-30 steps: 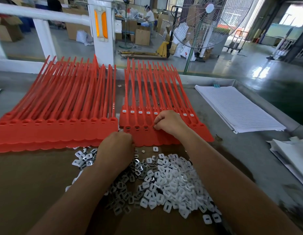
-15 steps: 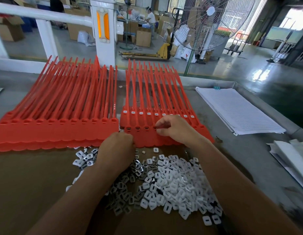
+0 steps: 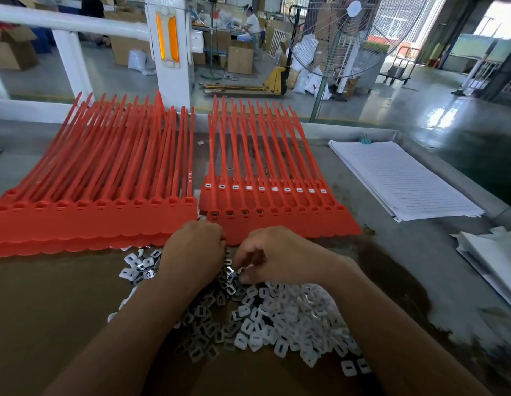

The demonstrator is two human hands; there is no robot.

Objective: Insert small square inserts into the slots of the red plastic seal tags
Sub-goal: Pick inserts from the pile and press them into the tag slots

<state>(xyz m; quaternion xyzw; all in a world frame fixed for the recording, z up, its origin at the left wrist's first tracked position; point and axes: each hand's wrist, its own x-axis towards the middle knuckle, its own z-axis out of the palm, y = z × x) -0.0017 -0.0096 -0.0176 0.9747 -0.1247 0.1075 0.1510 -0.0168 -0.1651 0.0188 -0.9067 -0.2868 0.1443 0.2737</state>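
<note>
Two stacks of red seal tags lie on the table: a left stack [image 3: 91, 215] with empty slots and a right stack [image 3: 277, 212]. The right stack's upper row holds white inserts, and the front row holds several inserts at its left end. A heap of small white square inserts [image 3: 277, 318] lies in front. My left hand [image 3: 194, 250] rests curled at the heap's far edge, by the right stack's front left corner; what its fingers hold is hidden. My right hand [image 3: 274, 255] is over the heap, its fingertips pinching at an insert [image 3: 232, 274].
A pile of lined white paper sheets [image 3: 397, 178] lies to the right, with more white sheets [image 3: 494, 255] at the far right edge. Brown cardboard [image 3: 48, 310] covers the near table. Beyond the table stand a white post [image 3: 168, 52] and a large fan [image 3: 345, 32].
My right hand has come back from the front row of the right stack down to the heap of inserts. My left hand has stayed in place.
</note>
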